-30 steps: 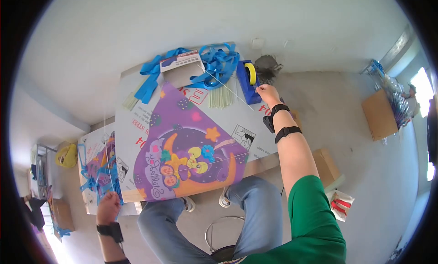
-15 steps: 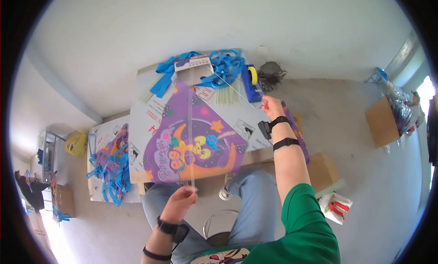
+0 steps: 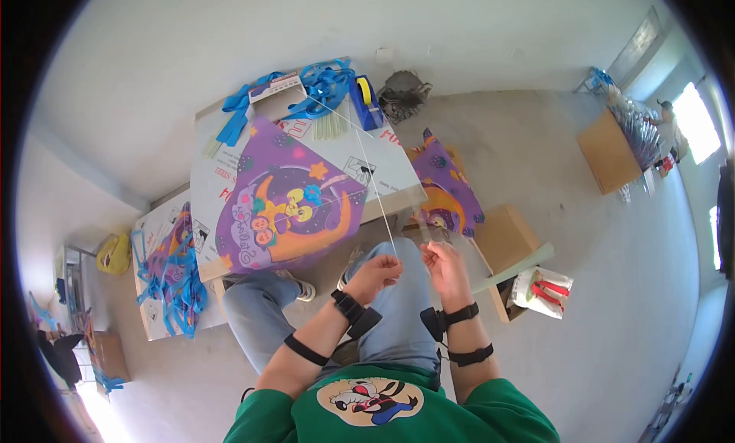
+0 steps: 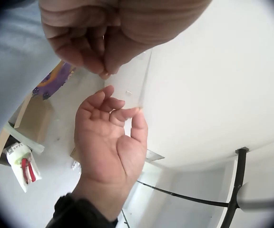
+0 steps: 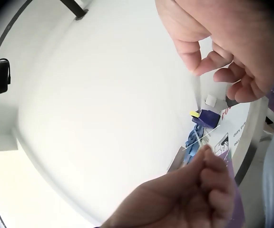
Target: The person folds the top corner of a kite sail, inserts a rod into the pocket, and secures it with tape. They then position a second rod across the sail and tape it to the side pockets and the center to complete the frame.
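Note:
My left hand (image 3: pixel 377 278) pinches the lower end of a thin white rod (image 3: pixel 375 190), which slants up over the table in the head view. In my right hand (image 3: pixel 446 268), thumb and forefinger pinch a clear strip of tape (image 3: pixel 425 227), seen as a faint band in the wrist views. Both hands are side by side above my lap, fingertips apart. A purple triangular kite (image 3: pixel 260 167) with a moon and cartoon print lies on the table, a thin line across its lower part. The blue tape dispenser (image 3: pixel 366 106) with its yellow core stands at the table's far right corner.
Blue ribbons (image 3: pixel 325 83), pale rods (image 3: pixel 329 127) and an open carton (image 3: pixel 276 87) lie at the table's (image 3: pixel 383 184) far side. Right of it are another purple kite (image 3: pixel 440 171) and a cardboard box (image 3: pixel 507 232). Left stands a second table (image 3: pixel 157 317) with kites and blue ribbons.
My right hand has come from the dispenser down toward my lap with the tape strip. The left hand has swung in from the left with the rod, and the hands now sit close together.

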### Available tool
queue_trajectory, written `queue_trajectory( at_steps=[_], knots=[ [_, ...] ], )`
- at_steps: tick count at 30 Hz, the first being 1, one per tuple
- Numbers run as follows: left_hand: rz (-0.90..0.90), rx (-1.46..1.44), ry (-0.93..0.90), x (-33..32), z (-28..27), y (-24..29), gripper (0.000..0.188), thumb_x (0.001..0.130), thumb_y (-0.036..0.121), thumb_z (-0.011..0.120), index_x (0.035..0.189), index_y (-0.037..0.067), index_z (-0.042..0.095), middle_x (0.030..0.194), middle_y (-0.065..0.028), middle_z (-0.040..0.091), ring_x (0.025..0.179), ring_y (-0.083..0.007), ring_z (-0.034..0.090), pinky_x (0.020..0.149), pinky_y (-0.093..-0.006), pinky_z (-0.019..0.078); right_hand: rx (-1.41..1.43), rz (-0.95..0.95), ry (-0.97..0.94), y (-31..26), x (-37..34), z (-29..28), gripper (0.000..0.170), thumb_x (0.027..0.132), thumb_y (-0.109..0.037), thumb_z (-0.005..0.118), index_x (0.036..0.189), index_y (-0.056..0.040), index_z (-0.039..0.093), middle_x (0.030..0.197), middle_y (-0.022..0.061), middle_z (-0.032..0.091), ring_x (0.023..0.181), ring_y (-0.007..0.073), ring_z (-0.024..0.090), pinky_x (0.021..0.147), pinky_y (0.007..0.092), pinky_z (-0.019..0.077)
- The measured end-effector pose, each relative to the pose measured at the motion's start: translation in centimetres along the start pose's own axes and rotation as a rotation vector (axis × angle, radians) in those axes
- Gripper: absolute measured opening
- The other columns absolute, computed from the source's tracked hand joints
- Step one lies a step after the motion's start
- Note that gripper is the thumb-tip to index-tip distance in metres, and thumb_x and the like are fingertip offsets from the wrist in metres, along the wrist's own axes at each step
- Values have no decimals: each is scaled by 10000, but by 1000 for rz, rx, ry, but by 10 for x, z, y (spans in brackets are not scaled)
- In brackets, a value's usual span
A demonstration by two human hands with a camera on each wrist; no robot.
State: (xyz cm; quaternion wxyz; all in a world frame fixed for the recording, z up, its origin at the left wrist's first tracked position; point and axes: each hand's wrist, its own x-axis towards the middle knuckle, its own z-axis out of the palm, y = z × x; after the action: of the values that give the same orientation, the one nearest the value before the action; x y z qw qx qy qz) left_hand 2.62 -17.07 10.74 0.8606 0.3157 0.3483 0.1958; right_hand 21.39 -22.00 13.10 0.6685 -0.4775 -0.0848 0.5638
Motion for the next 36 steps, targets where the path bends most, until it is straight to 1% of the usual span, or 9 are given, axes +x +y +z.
queue_trajectory(
  at_steps=[2, 4, 7, 8, 10, 14, 16, 23, 36],
  knots=[
    [-10, 26, 5, 14, 2, -3, 170, 860, 142, 658, 1001, 96, 574, 893, 23, 605, 812, -78, 567, 699, -213, 439, 18, 6, 5, 4, -11, -5, 41, 855, -89, 625, 836, -63, 599, 882, 44, 618, 885, 192, 612, 767, 328, 484],
    [12, 41, -97, 33, -4, -9, 162, 859, 135, 657, 995, 97, 577, 877, 24, 605, 791, -78, 569, 687, -215, 448, -6, -5, 15, 6, -13, -5, 82, 857, -111, 645, 798, -88, 593, 827, 9, 611, 820, 122, 591, 730, 270, 468],
    [-2, 50, -41, 48, -1, -6, 140, 865, 128, 652, 985, 110, 583, 873, 30, 604, 779, -69, 566, 694, -220, 464, -3, -37, -35, 8, -9, -8, 84, 859, -114, 644, 798, -85, 595, 807, 9, 610, 818, 119, 589, 727, 268, 461],
    [-24, 46, -44, 50, 2, -3, 140, 865, 128, 652, 985, 110, 583, 873, 30, 604, 779, -69, 566, 694, -220, 464, 1, -29, -15, 8, -9, -10, 84, 859, -114, 644, 798, -85, 595, 807, 9, 610, 818, 119, 589, 727, 268, 461],
    [-38, 53, -20, 54, 7, 2, 132, 873, 134, 646, 986, 117, 581, 886, 36, 603, 791, -68, 564, 701, -220, 461, -12, 18, -19, 7, -8, -13, 33, 862, -94, 621, 847, -77, 597, 879, 36, 625, 894, 172, 620, 755, 298, 477],
    [-61, 53, -22, 62, 10, 2, 135, 878, 134, 641, 993, 119, 573, 891, 41, 601, 814, -65, 565, 716, -220, 456, -12, 44, 0, 15, -6, -17, 40, 874, -104, 607, 851, -73, 594, 876, 32, 625, 892, 167, 622, 747, 280, 473],
    [-58, 50, -24, 64, 8, 0, 136, 879, 132, 640, 997, 120, 572, 892, 41, 602, 812, -64, 566, 719, -220, 455, 9, 16, 23, 16, -7, -14, 83, 868, -125, 629, 812, -69, 604, 825, 16, 624, 795, 98, 577, 720, 255, 452],
    [-59, 2, -27, 61, 20, 4, 106, 892, 130, 632, 981, 114, 576, 855, 45, 593, 768, -58, 573, 699, -214, 483, 30, -5, 1, 12, -9, -17, 73, 863, -120, 625, 824, -62, 603, 836, 17, 621, 798, 99, 575, 723, 248, 449],
    [-31, -31, -76, 63, 23, 0, 95, 902, 139, 620, 984, 115, 578, 882, 44, 614, 786, -60, 578, 708, -212, 477, -25, 41, -6, 17, -5, -19, 99, 874, -146, 617, 855, -50, 600, 877, 47, 645, 817, 116, 592, 722, 262, 458]
  ],
)
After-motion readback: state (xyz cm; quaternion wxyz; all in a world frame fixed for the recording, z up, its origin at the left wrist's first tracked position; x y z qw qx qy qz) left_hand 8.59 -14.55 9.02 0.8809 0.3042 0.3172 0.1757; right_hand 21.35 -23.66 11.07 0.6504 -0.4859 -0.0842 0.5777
